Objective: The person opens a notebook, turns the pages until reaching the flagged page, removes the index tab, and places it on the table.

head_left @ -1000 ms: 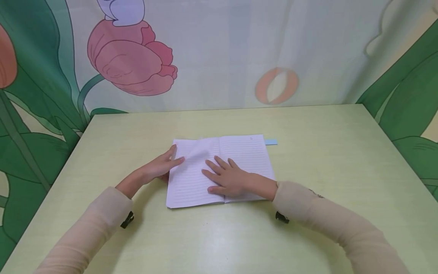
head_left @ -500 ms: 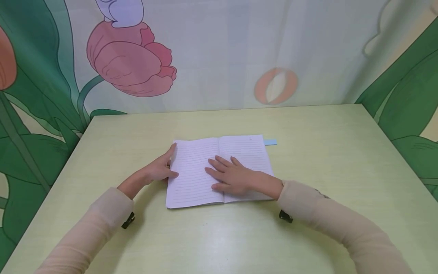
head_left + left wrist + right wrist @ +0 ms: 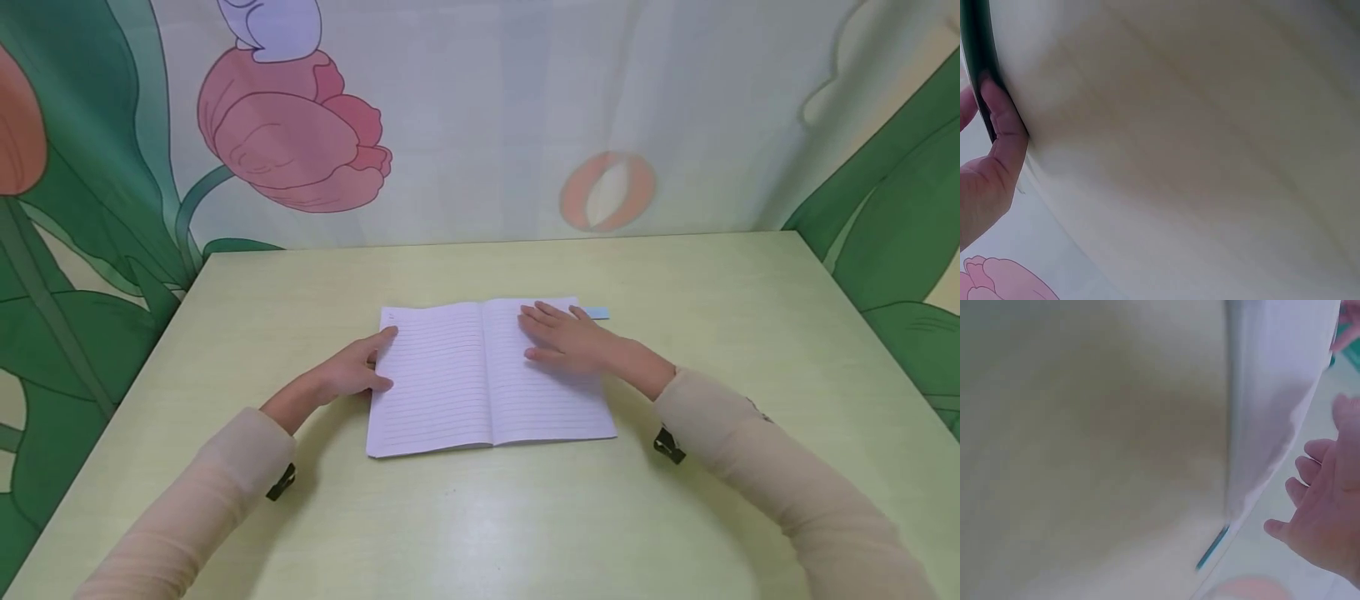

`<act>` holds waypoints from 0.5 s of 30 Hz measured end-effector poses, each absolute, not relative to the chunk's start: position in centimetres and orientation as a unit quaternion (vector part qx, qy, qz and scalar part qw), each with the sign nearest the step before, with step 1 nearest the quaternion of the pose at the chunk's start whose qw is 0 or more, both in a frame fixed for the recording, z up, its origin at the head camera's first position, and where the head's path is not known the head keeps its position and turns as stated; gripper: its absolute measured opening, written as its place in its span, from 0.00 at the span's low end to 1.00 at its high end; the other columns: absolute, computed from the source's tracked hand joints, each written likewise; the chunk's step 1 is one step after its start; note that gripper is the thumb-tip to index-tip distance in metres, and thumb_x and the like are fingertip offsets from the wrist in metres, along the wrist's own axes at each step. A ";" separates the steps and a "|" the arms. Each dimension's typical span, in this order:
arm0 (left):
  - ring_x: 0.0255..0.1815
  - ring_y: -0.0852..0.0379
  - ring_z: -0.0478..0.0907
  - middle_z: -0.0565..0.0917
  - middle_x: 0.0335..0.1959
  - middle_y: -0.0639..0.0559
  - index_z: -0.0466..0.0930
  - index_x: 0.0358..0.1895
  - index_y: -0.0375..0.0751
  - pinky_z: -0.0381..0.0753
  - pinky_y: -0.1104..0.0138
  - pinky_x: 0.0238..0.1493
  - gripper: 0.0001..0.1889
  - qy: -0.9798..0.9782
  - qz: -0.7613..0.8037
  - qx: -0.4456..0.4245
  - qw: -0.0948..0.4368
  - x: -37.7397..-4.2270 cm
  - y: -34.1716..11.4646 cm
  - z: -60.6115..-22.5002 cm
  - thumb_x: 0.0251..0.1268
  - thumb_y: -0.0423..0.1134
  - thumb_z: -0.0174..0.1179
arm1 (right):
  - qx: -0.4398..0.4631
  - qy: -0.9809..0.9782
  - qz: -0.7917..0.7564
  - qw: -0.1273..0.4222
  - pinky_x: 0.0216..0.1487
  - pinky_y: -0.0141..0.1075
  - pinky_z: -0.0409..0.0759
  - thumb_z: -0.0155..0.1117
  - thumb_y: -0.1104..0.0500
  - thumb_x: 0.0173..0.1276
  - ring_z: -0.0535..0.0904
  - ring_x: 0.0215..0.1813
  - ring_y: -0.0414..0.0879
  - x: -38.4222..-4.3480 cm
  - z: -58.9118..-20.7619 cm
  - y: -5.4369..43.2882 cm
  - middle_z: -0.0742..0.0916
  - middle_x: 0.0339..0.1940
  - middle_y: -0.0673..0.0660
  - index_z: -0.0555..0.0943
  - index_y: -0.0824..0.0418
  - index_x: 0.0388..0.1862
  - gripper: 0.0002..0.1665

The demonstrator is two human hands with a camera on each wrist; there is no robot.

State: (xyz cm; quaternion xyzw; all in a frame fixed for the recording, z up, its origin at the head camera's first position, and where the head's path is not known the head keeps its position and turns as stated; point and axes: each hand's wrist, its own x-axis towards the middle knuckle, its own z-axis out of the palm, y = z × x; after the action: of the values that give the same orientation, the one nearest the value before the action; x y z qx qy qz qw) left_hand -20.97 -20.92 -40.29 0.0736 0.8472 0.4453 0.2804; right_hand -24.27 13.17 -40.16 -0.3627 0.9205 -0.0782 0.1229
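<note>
An open notebook [image 3: 435, 392] with lined white pages lies in the middle of the table. My left hand [image 3: 347, 367] holds its left edge, thumb and index fingertip on the page and other fingers at the edge below. In the left wrist view, the fingers [image 3: 1007, 119] reach against the dark green underside of the notebook's cover [image 3: 979, 50]. Over the upper part of the right page is my right hand [image 3: 573, 340], fingers straight and spread. The right wrist view has this hand [image 3: 1325, 494] just above the page [image 3: 1272, 394], casting a shadow on it.
A light blue strip [image 3: 597, 313] sticks out past the notebook's upper right edge. The pale wooden table [image 3: 480, 525] ends at a curtain [image 3: 480, 125] printed with flowers and leaves. Each sleeve has a small black clip-like piece [image 3: 281, 482] near its cuff.
My right hand has slid from the centre fold to the upper right page. The left page, raised in a crease a second ago, now lies flatter. My left thumb has drawn back toward the edge.
</note>
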 end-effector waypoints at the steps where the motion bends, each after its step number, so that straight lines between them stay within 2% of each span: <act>1: 0.42 0.47 0.71 0.51 0.67 0.29 0.38 0.72 0.38 0.74 0.65 0.34 0.43 0.848 0.445 0.068 0.282 -21.0 -20.9 -40.2 0.57 0.24 0.55 | -0.357 0.923 -0.076 0.122 0.62 0.62 0.44 0.42 0.47 0.72 0.44 0.72 0.56 -24.6 -40.1 13.7 0.55 0.72 0.60 0.52 0.63 0.71 0.35; 8: 0.38 0.50 0.75 0.68 0.56 0.31 0.45 0.72 0.43 0.75 0.65 0.37 0.42 0.843 0.452 0.024 0.289 -21.4 -21.0 -40.8 0.56 0.24 0.58 | -0.313 0.937 -0.068 0.139 0.61 0.64 0.43 0.43 0.48 0.72 0.43 0.72 0.58 -26.3 -40.0 16.5 0.54 0.72 0.61 0.52 0.64 0.71 0.35; 15: 0.33 0.51 0.76 0.72 0.49 0.35 0.49 0.69 0.44 0.76 0.65 0.32 0.39 0.840 0.458 0.005 0.291 -21.8 -21.1 -41.2 0.55 0.24 0.58 | -0.294 0.942 -0.057 0.154 0.62 0.63 0.41 0.41 0.47 0.72 0.41 0.72 0.57 -27.0 -40.2 17.8 0.53 0.72 0.60 0.50 0.62 0.72 0.35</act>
State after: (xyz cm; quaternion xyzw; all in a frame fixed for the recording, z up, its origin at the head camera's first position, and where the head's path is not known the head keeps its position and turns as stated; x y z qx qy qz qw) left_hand -21.81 -21.06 -41.19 0.0045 0.8398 0.4583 0.2911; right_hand -26.98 17.79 -40.25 -0.2939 0.9417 -0.0570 0.1538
